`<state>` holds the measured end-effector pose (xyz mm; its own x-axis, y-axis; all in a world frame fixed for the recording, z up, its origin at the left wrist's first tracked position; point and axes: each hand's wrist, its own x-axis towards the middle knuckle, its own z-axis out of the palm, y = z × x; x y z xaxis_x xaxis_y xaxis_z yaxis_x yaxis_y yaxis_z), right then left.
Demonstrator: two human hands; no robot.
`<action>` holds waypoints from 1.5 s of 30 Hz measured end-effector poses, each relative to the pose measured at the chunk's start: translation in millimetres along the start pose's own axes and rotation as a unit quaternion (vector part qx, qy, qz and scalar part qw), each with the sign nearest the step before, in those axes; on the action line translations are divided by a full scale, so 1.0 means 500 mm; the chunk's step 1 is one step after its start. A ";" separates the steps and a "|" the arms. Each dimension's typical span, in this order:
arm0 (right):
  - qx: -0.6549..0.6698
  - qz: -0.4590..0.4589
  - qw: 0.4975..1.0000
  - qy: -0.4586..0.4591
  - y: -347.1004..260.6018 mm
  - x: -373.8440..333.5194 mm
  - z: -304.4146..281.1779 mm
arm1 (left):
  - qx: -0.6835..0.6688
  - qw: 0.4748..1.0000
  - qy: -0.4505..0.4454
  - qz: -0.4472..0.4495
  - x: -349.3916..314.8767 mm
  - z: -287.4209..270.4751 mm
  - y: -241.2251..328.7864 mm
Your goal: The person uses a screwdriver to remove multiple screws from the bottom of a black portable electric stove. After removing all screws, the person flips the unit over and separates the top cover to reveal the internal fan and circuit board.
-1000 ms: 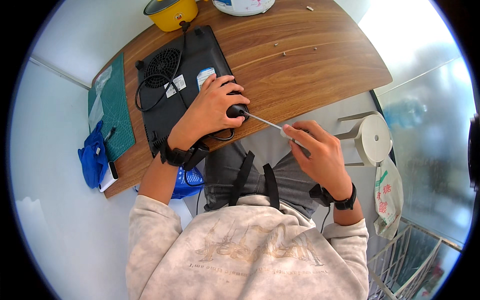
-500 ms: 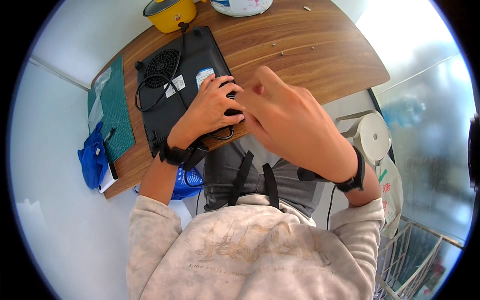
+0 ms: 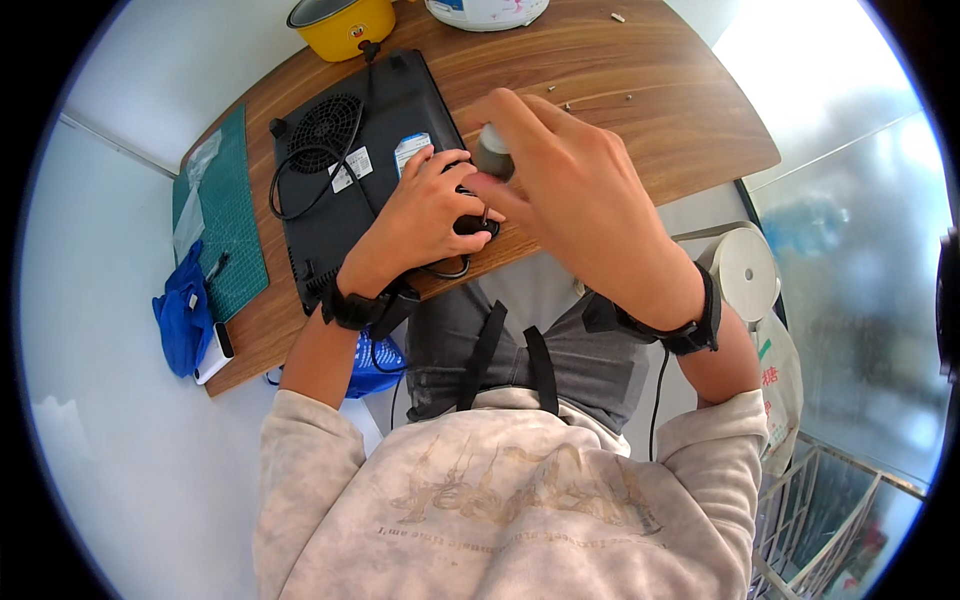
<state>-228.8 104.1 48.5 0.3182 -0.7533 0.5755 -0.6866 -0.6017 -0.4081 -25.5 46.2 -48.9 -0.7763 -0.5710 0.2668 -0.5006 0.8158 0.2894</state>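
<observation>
A black induction cooker (image 3: 397, 100) lies upside down on the wooden table, its fan grille and labels facing up. My left hand (image 3: 420, 210) rests over its near right corner, fingers curled around a round black foot (image 3: 480, 226) there. Above that corner, my right hand (image 3: 590, 195) is closed around the grey handle of a screwdriver (image 3: 493, 153). The screwdriver's thin shaft points down toward the foot between my left fingers; its tip is hidden. A black power cord (image 3: 283, 180) loops across the cooker's underside.
Several small screws (image 3: 567, 106) lie on the table (image 3: 680, 130) beyond my right hand. A yellow pot (image 3: 345, 30) and a white appliance (image 3: 490, 12) stand at the back. Left are a green cutting mat (image 3: 235, 220) and a blue cloth (image 3: 185, 315). A beige stool (image 3: 748, 275) stands at right.
My right hand has turned and shifted slightly, so the screwdriver's grey handle now shows. The left hand stays on the corner, with the black foot more visible.
</observation>
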 end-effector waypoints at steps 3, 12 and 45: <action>0.087 -0.034 0.996 0.002 -0.011 0.002 0.000 | 0.028 1.000 0.010 0.009 0.000 0.007 -0.004; 0.114 -0.061 0.992 0.002 -0.008 -0.002 0.003 | -0.040 0.999 0.024 -0.001 -0.008 0.021 -0.014; 0.150 -0.065 0.985 0.062 0.013 -0.008 -0.004 | -0.020 0.998 -0.040 -0.035 -0.002 -0.009 0.009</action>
<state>-235.6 103.7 45.0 0.2953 -0.6381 0.7111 -0.4149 -0.7561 -0.5061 -25.4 50.1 -43.8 -0.7688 -0.6161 0.1713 -0.5404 0.7692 0.3409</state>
